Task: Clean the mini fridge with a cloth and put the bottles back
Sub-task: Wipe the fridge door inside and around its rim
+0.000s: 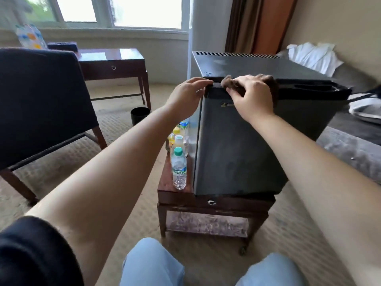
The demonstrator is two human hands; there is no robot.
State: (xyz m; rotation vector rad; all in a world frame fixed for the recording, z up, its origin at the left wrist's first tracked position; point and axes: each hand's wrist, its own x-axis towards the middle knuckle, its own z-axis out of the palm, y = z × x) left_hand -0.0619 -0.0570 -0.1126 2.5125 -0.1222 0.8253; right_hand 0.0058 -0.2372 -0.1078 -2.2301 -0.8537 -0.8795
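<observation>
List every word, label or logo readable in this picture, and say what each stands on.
Nothing reads clearly.
Gold logo on the dark grey mini fridge: too blurred to read.
Green-and-white label on the nearest clear green-capped water bottle: lettering blurred.
Label on the rear clear bottle: blurred.
Colourful printed pack by the window: blurred.

Soft daylight pours in from an overexposed window (144, 11) at the top, leaving a pale glare on the glossy side table (109, 55) beneath it. Shadows are faint. The wide lens bends the edges, and the upper left corner is smeared with blur.
</observation>
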